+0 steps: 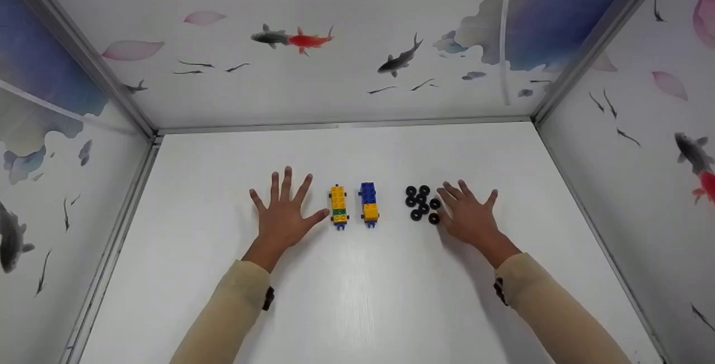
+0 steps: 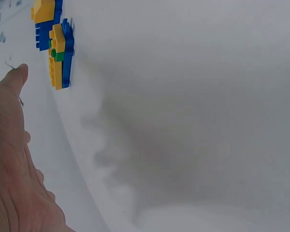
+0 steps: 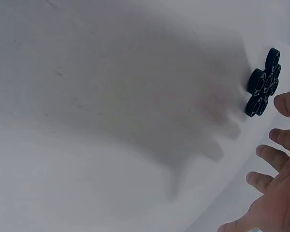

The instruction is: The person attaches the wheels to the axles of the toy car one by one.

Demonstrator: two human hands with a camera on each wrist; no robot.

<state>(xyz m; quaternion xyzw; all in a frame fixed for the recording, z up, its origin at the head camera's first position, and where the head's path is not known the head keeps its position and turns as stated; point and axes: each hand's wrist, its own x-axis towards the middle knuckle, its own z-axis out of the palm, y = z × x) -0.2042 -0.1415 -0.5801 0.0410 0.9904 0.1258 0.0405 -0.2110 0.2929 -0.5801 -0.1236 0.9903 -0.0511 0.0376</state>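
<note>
Two toy-brick vehicle bodies stand side by side on the white table: a yellow one with a green band (image 1: 338, 204) and a blue one with a yellow block (image 1: 368, 194). Several black wheels (image 1: 416, 215) lie in a cluster to their right. My left hand (image 1: 284, 219), fingers spread, is left of the yellow body, its thumb close to it, holding nothing. My right hand (image 1: 469, 216), also spread and holding nothing, is just right of the wheels. The left wrist view shows my left hand (image 2: 14, 164) below both bodies; the right wrist view shows my right hand (image 3: 280, 183) beside the wheels (image 3: 257, 82).
The white table (image 1: 346, 297) is enclosed by a back wall (image 1: 346, 90) and two side walls, printed with fish and petals. Grey metal edging runs along the walls. Both forearms, in beige sleeves, reach in from the front edge.
</note>
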